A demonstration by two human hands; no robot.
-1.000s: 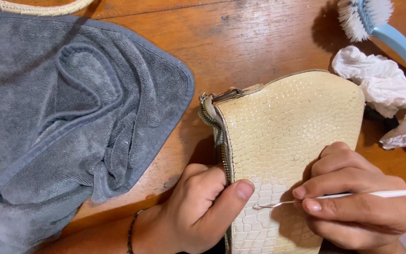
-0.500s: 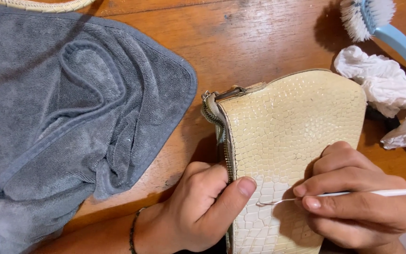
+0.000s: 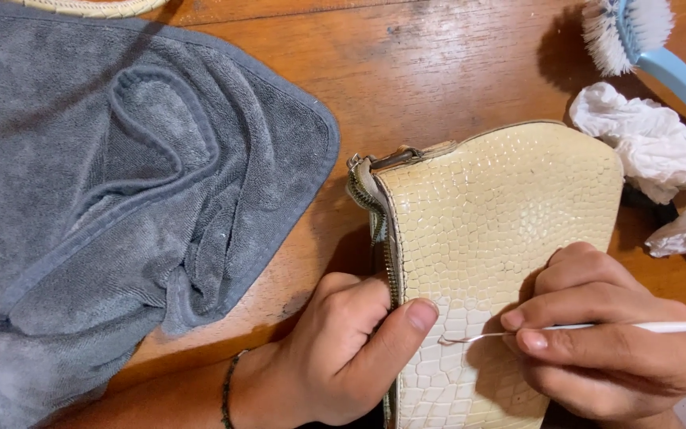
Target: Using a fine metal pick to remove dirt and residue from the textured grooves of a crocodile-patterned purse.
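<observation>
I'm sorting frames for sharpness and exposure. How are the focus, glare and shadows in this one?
Head view: sharp throughout, no motion blur; the cream scale-textured leather pouch shows only a soft sheen, no harsh glare; the varnished wooden table reflects light near the top; dark shadows fall left of the white-bristled blue brush and under the left hand; the thin metal hook tool in the right hand reads crisply.

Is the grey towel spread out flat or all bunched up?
Bunched up. The grey towel lies on the wooden table with folds and a corner doubled over.
</observation>
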